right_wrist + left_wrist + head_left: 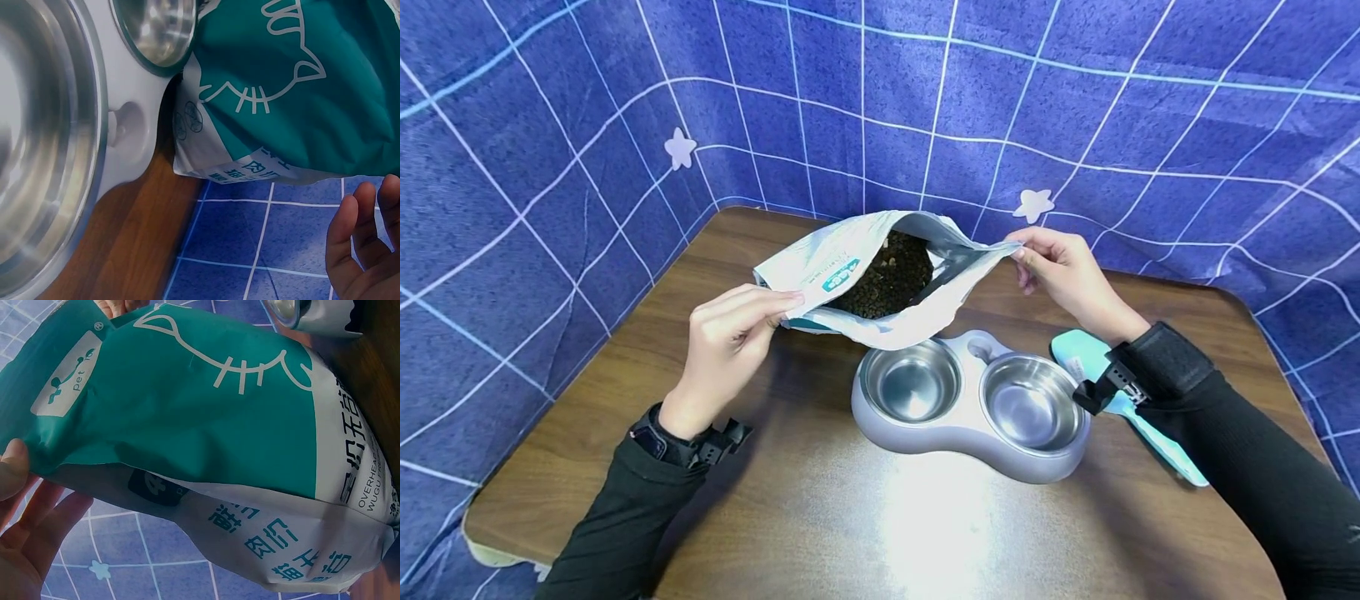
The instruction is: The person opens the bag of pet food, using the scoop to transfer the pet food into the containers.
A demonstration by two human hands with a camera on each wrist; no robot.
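Note:
A green and white pet food bag (219,425) stands with its top spread apart, brown kibble (891,275) showing inside. My left hand (730,329) pinches the left corner of the bag's mouth between thumb and fingers. At the opposite corner, my right hand (1063,271) pinches the rim. In front of the bag sits a grey double feeding bowl (970,442) with two steel bowls, and the bag's front edge overlaps the left one in the head view. The right wrist view shows the bag (281,94) beside the feeder (125,150), with fingertips of the right hand (369,244) near its edge.
A light turquoise scoop (1086,358) lies on the wooden table (790,500), right of the feeder and partly under my right forearm. Behind the table hangs a blue cloth (880,100) with white grid lines and star shapes (1033,205).

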